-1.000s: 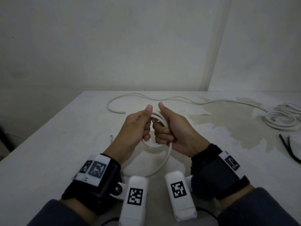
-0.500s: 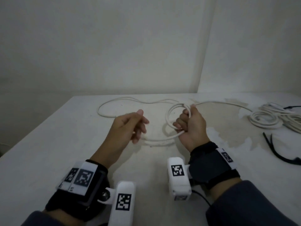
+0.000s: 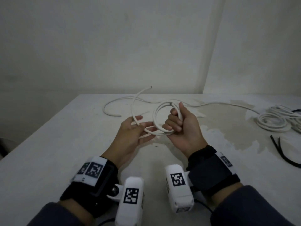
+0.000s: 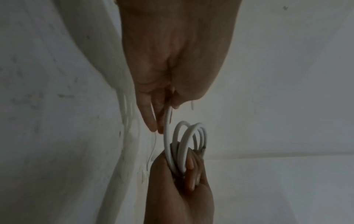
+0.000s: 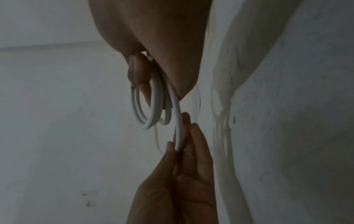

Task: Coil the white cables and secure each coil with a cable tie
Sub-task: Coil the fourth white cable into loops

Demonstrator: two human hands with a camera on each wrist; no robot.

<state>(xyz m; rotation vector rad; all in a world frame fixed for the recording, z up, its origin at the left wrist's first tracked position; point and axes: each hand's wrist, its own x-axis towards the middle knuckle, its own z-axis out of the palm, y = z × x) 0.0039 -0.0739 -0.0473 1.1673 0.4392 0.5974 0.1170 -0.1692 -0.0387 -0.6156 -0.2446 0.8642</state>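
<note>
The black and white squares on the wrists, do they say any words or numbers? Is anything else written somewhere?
No readable words or numbers show in any view.
Left wrist camera: a black and white square code pattern, no letters.
Right wrist camera: the same kind of pattern, no letters.
Left wrist band: square patterns; tiny marks below them are too small to read.
Right wrist band: a pattern, blurred.
White cable, table: no text visible.

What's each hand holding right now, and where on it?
The right hand grips the white cable coil at its right side, loops bunched in the fist. The left hand pinches the loose strand leading off it.
</note>
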